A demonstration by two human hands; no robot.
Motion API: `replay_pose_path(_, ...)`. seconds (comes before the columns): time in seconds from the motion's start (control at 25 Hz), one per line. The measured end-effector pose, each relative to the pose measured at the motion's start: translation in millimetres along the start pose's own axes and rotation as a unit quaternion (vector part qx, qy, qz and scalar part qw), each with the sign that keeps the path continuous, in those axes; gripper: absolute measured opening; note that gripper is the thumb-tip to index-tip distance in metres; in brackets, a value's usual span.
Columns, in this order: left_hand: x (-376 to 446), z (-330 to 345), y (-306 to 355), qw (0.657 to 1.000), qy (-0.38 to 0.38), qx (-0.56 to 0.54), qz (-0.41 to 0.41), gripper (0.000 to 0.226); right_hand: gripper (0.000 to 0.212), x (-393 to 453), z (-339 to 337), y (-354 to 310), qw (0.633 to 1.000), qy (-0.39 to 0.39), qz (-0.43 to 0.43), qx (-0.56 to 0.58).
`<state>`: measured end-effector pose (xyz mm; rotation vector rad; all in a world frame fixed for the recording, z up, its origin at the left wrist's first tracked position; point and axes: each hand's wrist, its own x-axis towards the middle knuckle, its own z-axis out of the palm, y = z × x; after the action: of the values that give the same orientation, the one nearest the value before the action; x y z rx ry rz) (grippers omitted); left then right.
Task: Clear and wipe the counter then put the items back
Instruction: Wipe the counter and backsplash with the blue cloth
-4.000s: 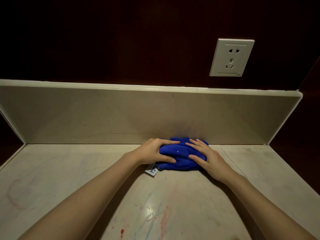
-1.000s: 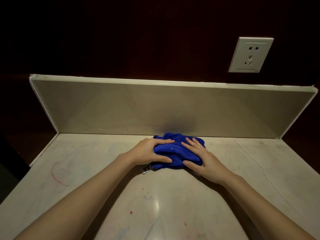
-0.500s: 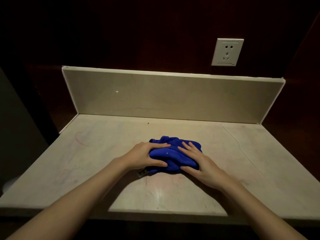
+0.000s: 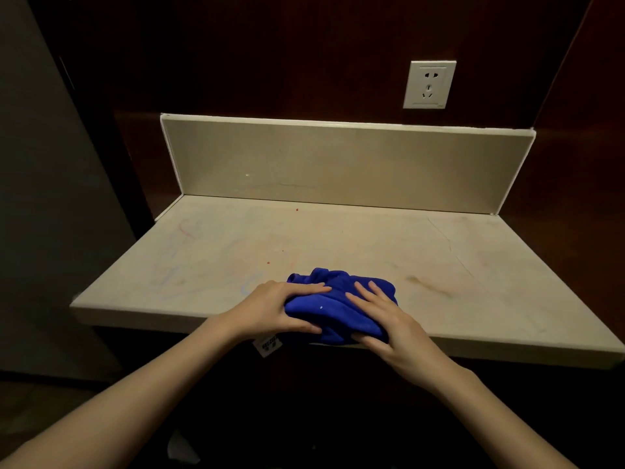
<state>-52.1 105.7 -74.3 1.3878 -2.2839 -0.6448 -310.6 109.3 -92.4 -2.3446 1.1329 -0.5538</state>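
Dark wood panelling backs a pale stone desk (image 4: 338, 242) smeared with faint crayon-like marks. At its front edge sits the bunched blue cloth (image 4: 338, 304), clamped between the left hand (image 4: 274, 311) and right hand (image 4: 385, 319), thumbs tucked beneath. One more pull could drag it off (its tag (image 4: 268, 345) already overhangs). No containers show.
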Motion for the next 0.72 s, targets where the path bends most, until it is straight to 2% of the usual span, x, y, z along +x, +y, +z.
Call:
replay_pose_path(0.4, 38.6, -14.1, -22.0, 1.0, 0.001, -0.026, 0.006, 0.063, 0.059, 46.7, -4.9, 24.1, 1.0, 0.009, -0.009, -0.022)
replay_pose_path(0.72, 129.0, -43.9, -74.6, 1.0, 0.002, -0.004, 0.001, 0.058, 0.056, 139.2, -20.7, 59.0, 0.999, 0.031, 0.02, -0.021)
